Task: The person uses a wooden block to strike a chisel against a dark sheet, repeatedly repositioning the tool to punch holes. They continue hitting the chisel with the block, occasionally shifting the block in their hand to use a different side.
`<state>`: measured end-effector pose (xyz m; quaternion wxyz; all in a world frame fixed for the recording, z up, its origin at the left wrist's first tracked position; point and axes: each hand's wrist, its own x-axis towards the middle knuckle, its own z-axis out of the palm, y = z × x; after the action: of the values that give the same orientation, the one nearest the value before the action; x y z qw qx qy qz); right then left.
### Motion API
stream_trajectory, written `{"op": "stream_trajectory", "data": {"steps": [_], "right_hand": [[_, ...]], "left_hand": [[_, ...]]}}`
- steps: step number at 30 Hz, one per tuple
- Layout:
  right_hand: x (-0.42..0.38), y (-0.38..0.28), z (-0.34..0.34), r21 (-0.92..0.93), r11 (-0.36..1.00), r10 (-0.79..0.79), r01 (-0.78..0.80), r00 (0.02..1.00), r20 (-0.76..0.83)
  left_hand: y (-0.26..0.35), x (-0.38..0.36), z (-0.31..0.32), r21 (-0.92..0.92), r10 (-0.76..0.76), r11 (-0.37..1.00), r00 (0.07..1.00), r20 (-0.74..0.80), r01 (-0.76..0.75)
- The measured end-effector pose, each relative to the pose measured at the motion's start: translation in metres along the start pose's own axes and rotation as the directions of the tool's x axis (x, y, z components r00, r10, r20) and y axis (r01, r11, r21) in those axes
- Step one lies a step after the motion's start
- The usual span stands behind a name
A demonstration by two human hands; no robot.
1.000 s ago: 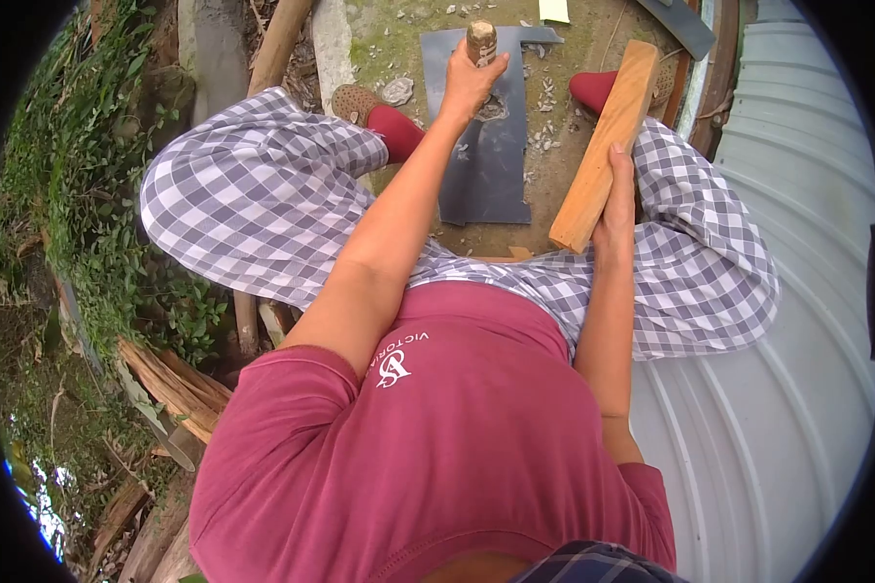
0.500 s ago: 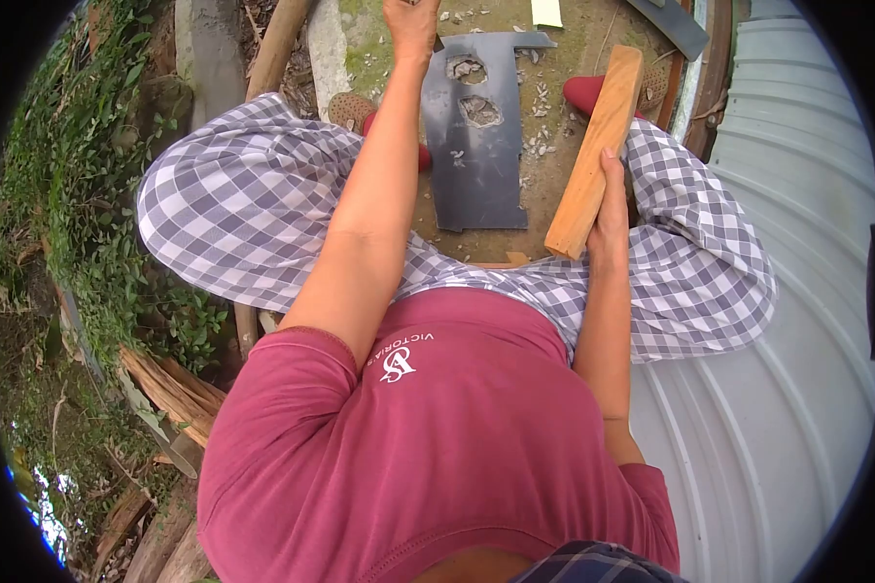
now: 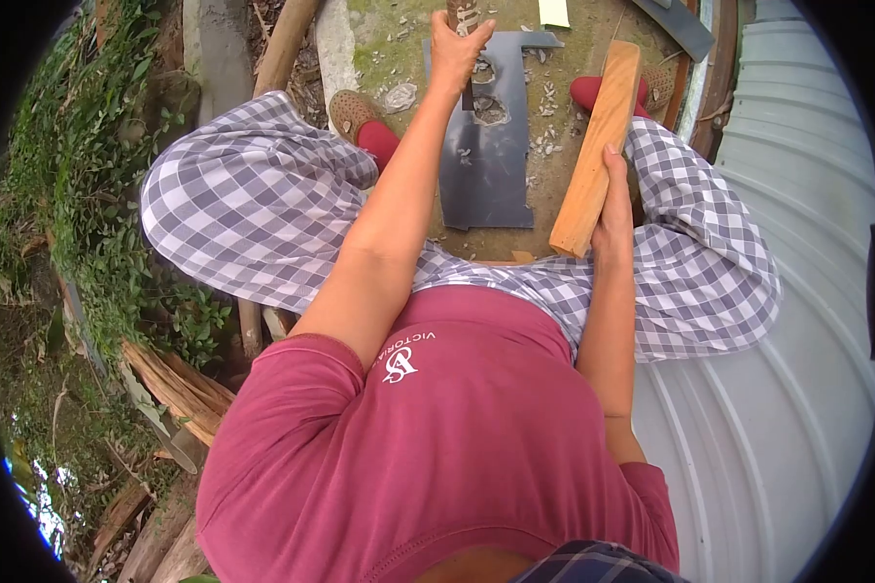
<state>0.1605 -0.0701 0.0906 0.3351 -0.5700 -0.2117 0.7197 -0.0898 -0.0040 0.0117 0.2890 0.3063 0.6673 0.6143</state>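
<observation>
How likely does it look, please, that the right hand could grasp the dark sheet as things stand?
Probably not: the right hand is already holding the wooden block, which also lies between it and the dark sheet. The sheet seems near enough, though, were the block put down.

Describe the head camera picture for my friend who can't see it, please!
A left hand holds a bladed tool over a dark sheet with two ragged holes, while the right hand holds a wooden block. Pale chips lie beside the sheet.
</observation>
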Motion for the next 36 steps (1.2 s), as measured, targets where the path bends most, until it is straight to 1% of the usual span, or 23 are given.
{"op": "stream_trajectory", "data": {"steps": [1, 6, 8, 9, 11, 12, 14, 15, 17, 20, 21, 22, 23, 24, 26, 27, 28, 29, 30, 31, 33, 35, 36], "right_hand": [[0.000, 0.000, 0.000, 0.000, 1.000, -0.015, 0.015, 1.000, 0.002], [0.000, 0.000, 0.000, 0.001, 1.000, -0.003, 0.003, 1.000, 0.015], [0.000, 0.000, -0.001, 0.002, 1.000, 0.000, 0.000, 1.000, 0.019], [0.000, 0.000, -0.001, -0.007, 1.000, 0.000, 0.001, 1.000, 0.021], [-0.001, 0.001, 0.000, -0.017, 1.000, 0.002, -0.002, 1.000, 0.022], [-0.001, 0.000, 0.001, -0.017, 1.000, 0.004, -0.003, 1.000, 0.021], [-0.001, 0.000, 0.001, -0.020, 1.000, 0.008, -0.007, 1.000, 0.020], [-0.002, -0.001, 0.001, -0.023, 1.000, 0.014, -0.014, 1.000, 0.016], [-0.001, -0.001, 0.001, -0.026, 0.999, 0.019, -0.019, 1.000, 0.011], [-0.003, -0.001, 0.003, -0.043, 0.999, 0.008, -0.007, 1.000, 0.016], [-0.007, -0.002, 0.006, -0.088, 0.994, -0.056, 0.057, 0.998, 0.013], [-0.010, -0.006, 0.008, -0.141, 0.983, -0.118, 0.120, 0.993, 0.020], [-0.012, -0.012, 0.011, -0.157, 0.979, -0.123, 0.128, 0.992, 0.042], [-0.015, -0.019, 0.015, -0.178, 0.956, -0.225, 0.231, 0.973, 0.056], [-0.027, -0.036, 0.026, -0.195, 0.891, -0.403, 0.410, 0.912, 0.074], [-0.039, -0.052, 0.035, -0.176, 0.861, -0.467, 0.478, 0.878, 0.103], [-0.043, -0.062, 0.039, -0.102, 0.833, -0.536, 0.543, 0.839, 0.091], [-0.053, -0.072, 0.044, 0.002, 0.835, -0.547, 0.550, 0.830, 0.109], [-0.062, -0.080, 0.046, 0.104, 0.828, -0.560, 0.551, 0.819, 0.124], [-0.066, -0.081, 0.045, 0.088, 0.827, -0.562, 0.555, 0.814, 0.147], [-0.065, -0.072, 0.039, 0.191, 0.777, -0.628, 0.600, 0.762, 0.161], [-0.061, -0.030, 0.039, -0.059, 0.755, -0.651, 0.653, 0.758, 0.052], [-0.053, -0.003, 0.036, -0.317, 0.748, -0.586, 0.583, 0.804, 0.095]], "left_hand": [[-0.002, -0.001, 0.003, 0.079, 0.041, 0.996, 0.999, -0.002, -0.041], [0.001, -0.014, 0.009, 0.189, 0.041, 0.981, 0.998, 0.051, -0.050], [0.004, -0.017, 0.008, 0.230, -0.026, 0.973, 0.990, 0.141, -0.007], [0.005, -0.017, 0.008, 0.231, -0.025, 0.973, 0.990, 0.142, -0.008], [0.000, -0.018, 0.008, 0.171, -0.142, 0.980, 0.967, 0.213, 0.106], [-0.005, -0.018, 0.009, 0.170, -0.143, 0.980, 0.967, 0.212, 0.107], [-0.008, -0.021, 0.012, 0.280, -0.033, 0.960, 0.979, 0.202, -0.026], [-0.006, -0.024, 0.012, 0.281, -0.034, 0.960, 0.979, 0.201, -0.024], [-0.004, -0.033, 0.014, 0.281, 0.050, 0.955, 0.985, 0.168, -0.097], [-0.005, -0.041, 0.015, 0.279, 0.092, 0.950, 0.980, 0.177, -0.140], [-0.004, -0.049, 0.017, 0.276, 0.093, 0.951, 0.981, 0.172, -0.138], [-0.003, -0.062, 0.020, 0.305, 0.127, 0.939, 0.985, 0.120, -0.159], [0.000, -0.072, 0.023, 0.335, 0.169, 0.925, 0.984, 0.060, -0.179], [0.003, -0.079, 0.025, 0.334, 0.177, 0.926, 0.984, 0.028, -0.176], [0.004, -0.097, 0.028, 0.291, 0.160, 0.938, 0.979, 0.123, -0.189], [0.004, -0.101, 0.028, 0.291, 0.158, 0.940, 0.983, 0.093, -0.179], [0.003, -0.104, 0.029, 0.296, 0.203, 0.928, 0.974, 0.099, -0.224], [0.004, -0.107, 0.030, 0.299, 0.246, 0.916, 0.963, 0.107, -0.268], [0.004, -0.111, 0.030, 0.291, 0.244, 0.922, 0.966, 0.081, -0.257], [0.006, -0.114, 0.031, 0.301, 0.245, 0.917, 0.965, 0.092, -0.261], [0.003, -0.113, 0.033, 0.308, 0.250, 0.914, 0.964, 0.085, -0.264], [-0.005, -0.116, 0.038, 0.325, 0.258, 0.905, 0.961, 0.097, -0.275], [-0.006, -0.116, 0.039, 0.319, 0.260, 0.907, 0.961, 0.090, -0.276]]}}
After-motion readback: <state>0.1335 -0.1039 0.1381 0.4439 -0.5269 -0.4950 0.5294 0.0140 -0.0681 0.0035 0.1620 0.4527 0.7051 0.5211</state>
